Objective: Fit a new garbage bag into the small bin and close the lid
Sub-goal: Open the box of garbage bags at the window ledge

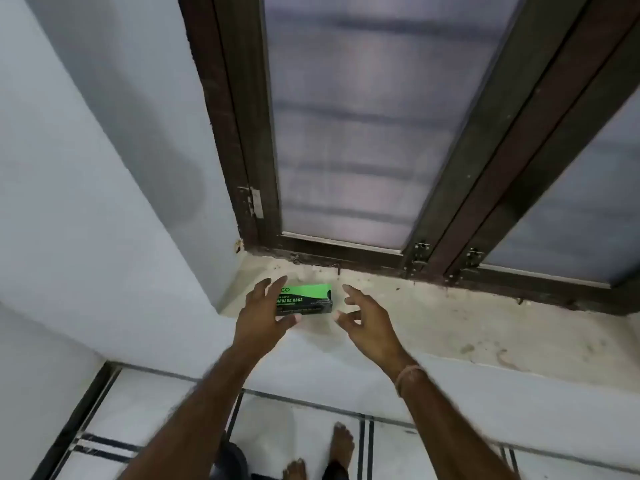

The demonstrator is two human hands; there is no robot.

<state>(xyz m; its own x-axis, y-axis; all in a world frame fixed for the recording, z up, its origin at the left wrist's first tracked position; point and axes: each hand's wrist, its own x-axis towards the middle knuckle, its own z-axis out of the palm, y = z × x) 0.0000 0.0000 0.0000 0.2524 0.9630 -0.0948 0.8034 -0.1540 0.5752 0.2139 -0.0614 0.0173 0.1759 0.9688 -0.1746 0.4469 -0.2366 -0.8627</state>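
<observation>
A green and black garbage bag box [310,299] lies flat on the stone window sill [433,320], near the sill's left end. My left hand [263,313] hovers at the box's left end with fingers spread, its thumb under the front edge and its fingertips over the top; it has no grip on the box. My right hand [363,320] hangs just right of the box, fingers loosely spread and apart from it. The small bin is not in view.
A dark brown window frame [346,251] with frosted panes rises behind the sill. A white wall [104,202] closes in on the left. Below lie the tiled floor [156,410] and my bare feet [341,441].
</observation>
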